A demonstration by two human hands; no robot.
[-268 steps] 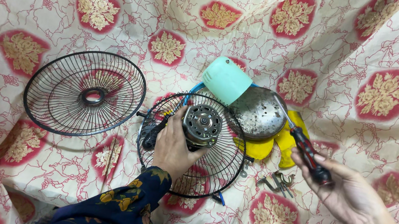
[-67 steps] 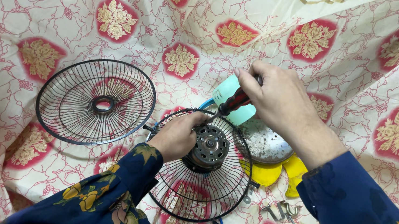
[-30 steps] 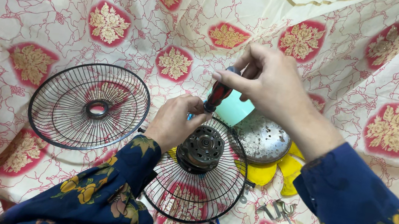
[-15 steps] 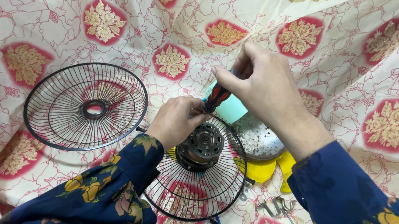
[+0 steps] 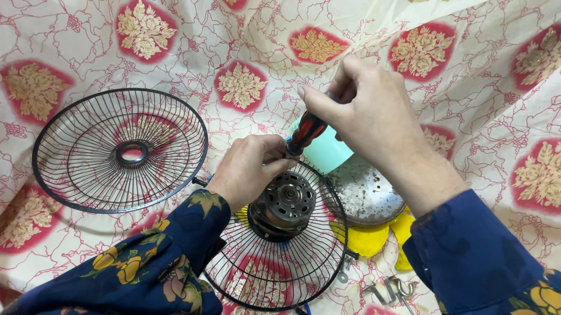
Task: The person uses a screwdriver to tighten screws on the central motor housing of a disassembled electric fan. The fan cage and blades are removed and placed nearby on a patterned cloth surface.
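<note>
Left of both grips, loose front fan guard [image 5: 120, 150]. Left hand [image 5: 245, 172] clamped on fan motor [image 5: 282, 206] in rear guard [image 5: 276, 257]. Right hand [image 5: 365, 111] pinching screwdriver [image 5: 305, 133] above: apparently mid-screw; next, steady turning, tip seated.

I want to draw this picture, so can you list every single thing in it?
Wire fan guard: one, black, lying alone on the left.
Second wire guard: one, black, centre, under the motor.
Fan motor: one, dark metal, on that guard.
Screwdriver: one, red and black handle, above the motor.
Teal cup-shaped part: one, behind the motor.
Round metal dish: one, silver, right of the motor.
Yellow piece: one, under the dish.
Small metal fittings: a few, grey, lower right.
Patterned cloth: one, cream and red, underneath.
Left hand: beside the motor.
Right hand: gripping the screwdriver.
</note>
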